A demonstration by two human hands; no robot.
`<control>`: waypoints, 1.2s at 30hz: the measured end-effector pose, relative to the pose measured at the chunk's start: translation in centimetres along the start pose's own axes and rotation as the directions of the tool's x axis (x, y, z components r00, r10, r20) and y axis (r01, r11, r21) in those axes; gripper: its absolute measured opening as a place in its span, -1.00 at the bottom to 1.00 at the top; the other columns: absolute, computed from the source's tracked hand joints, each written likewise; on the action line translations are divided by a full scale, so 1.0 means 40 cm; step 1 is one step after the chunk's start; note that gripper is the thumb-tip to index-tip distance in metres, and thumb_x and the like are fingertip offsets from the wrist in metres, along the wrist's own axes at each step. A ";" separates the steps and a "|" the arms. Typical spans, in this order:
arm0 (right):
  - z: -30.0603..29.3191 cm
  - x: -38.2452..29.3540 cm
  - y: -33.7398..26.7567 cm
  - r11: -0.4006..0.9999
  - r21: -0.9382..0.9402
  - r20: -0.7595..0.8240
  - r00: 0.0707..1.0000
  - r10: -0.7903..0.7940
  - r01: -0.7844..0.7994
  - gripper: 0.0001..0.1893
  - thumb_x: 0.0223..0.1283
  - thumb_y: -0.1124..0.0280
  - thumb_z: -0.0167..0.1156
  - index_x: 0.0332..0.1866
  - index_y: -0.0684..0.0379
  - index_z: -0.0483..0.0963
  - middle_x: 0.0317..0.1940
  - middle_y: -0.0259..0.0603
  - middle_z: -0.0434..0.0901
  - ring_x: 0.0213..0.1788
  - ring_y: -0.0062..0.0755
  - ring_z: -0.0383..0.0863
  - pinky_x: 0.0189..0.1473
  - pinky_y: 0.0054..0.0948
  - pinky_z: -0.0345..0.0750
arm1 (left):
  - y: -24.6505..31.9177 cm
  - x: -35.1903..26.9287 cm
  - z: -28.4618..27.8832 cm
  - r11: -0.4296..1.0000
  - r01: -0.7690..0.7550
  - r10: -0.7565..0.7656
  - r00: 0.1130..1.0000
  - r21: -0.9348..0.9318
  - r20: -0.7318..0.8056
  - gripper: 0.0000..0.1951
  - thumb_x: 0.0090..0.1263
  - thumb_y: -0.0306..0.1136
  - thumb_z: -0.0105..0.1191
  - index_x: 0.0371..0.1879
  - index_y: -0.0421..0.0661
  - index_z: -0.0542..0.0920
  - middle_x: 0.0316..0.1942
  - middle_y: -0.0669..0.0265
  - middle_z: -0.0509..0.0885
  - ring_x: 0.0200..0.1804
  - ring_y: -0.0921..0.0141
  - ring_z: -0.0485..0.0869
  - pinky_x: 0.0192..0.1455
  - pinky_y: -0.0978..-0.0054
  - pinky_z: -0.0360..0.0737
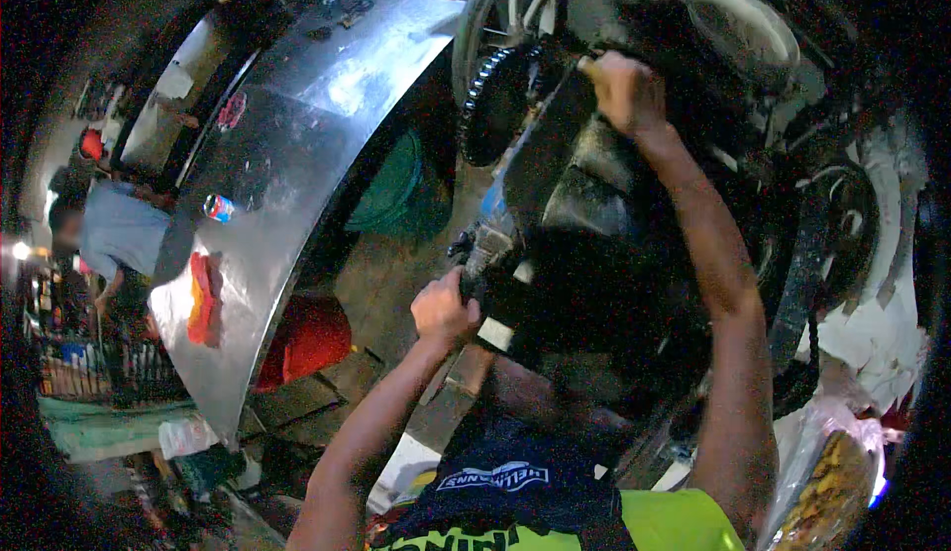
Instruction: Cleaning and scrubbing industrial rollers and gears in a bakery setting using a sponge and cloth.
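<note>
My left hand (446, 306) is closed around a dark grip at the lower end of a long, narrow metal piece with a blue section (493, 198); I cannot tell what it is. Up and to the right, my right hand (624, 90) is clenched near the piece's far end, on a small pale part. Blur and dark hide most of that hold. Beyond the piece stands a wheel with pale spokes (513, 1). Just below that wheel is a dark ring with a shiny, toothed or knobby edge (487, 79).
A shiny metal-topped table (275, 165) at left bears a can (219, 208) and an orange-red item (200, 298). Under its edge are a green tub (390, 187) and a red object (312, 339). Another person (122, 224) is beyond it. Dark machine parts crowd the right.
</note>
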State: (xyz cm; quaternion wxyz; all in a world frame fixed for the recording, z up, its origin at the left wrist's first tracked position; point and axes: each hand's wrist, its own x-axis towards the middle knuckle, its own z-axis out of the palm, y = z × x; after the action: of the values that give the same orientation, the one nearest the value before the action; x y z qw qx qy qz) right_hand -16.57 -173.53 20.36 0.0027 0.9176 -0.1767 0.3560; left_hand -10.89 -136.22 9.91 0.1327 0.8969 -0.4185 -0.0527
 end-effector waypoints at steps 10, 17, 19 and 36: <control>-0.087 0.211 -0.074 0.864 -0.197 0.614 0.745 -0.260 0.463 -0.88 -0.15 0.46 0.22 -0.41 0.15 0.56 -0.38 -0.10 0.60 -0.23 -0.10 0.60 -0.18 -0.18 0.51 | 0.008 -0.018 -0.011 0.996 0.070 -0.066 0.995 -0.058 0.071 -0.47 -0.04 -0.25 0.15 0.01 -0.06 0.46 -0.26 0.18 0.62 -0.20 0.19 0.59 -0.16 0.21 0.54; -0.057 0.277 -0.071 0.770 -0.363 0.769 0.635 -0.071 0.525 -0.83 0.01 0.27 0.16 -0.40 0.14 0.55 -0.37 -0.09 0.60 -0.24 -0.06 0.60 -0.21 -0.21 0.51 | 0.015 -0.020 0.008 0.996 0.009 -0.005 0.999 -0.091 0.046 -0.48 -0.09 -0.30 0.16 -0.03 -0.10 0.47 -0.32 0.26 0.60 -0.25 0.26 0.60 -0.19 0.29 0.54; -0.044 0.237 -0.105 0.736 -0.080 0.711 0.556 -0.430 0.672 -0.84 -0.02 0.31 0.14 -0.35 0.14 0.51 -0.37 -0.12 0.58 -0.24 -0.08 0.60 -0.26 -0.17 0.51 | 0.001 -0.019 0.011 0.992 -0.030 0.029 0.999 -0.120 -0.014 -0.50 -0.09 -0.32 0.15 -0.06 -0.15 0.48 -0.34 0.26 0.58 -0.26 0.28 0.59 -0.20 0.33 0.53; -0.152 0.196 -0.217 0.861 -0.357 0.554 0.824 -0.116 0.362 -0.76 -0.27 0.59 0.19 -0.34 0.23 0.49 -0.29 -0.08 0.56 -0.21 -0.04 0.54 -0.21 -0.21 0.50 | 0.005 0.003 0.058 0.971 -0.108 0.080 0.987 -0.213 -0.138 -0.56 0.02 -0.42 0.01 -0.04 -0.29 0.48 -0.35 0.21 0.57 -0.28 0.29 0.57 -0.23 0.38 0.49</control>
State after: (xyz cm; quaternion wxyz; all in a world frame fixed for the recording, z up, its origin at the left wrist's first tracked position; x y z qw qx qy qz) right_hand -12.32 -167.12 31.07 0.2121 0.9678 -0.1281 0.0440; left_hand -11.41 -136.89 7.76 0.2601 0.8574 -0.4427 -0.0345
